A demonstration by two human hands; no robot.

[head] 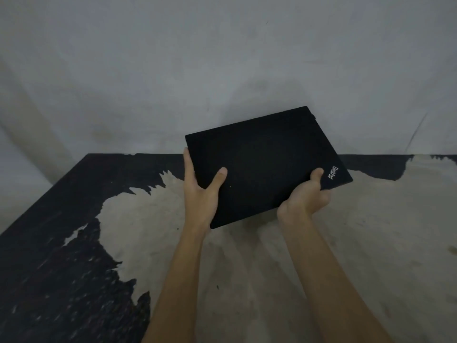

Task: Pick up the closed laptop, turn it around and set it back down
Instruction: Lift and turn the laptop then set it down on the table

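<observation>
The closed black laptop is held in the air above the table, its lid facing me and skewed, far edge raised to the right. A small logo shows at its near right corner. My left hand grips the near left edge, thumb on the lid and fingers beneath. My right hand holds the near right edge close to the logo, thumb on top. The laptop's underside is hidden.
The worn table has a pale bare patch through the middle and right, with dark peeling coating on the left and along the far edge. A grey wall rises right behind the table.
</observation>
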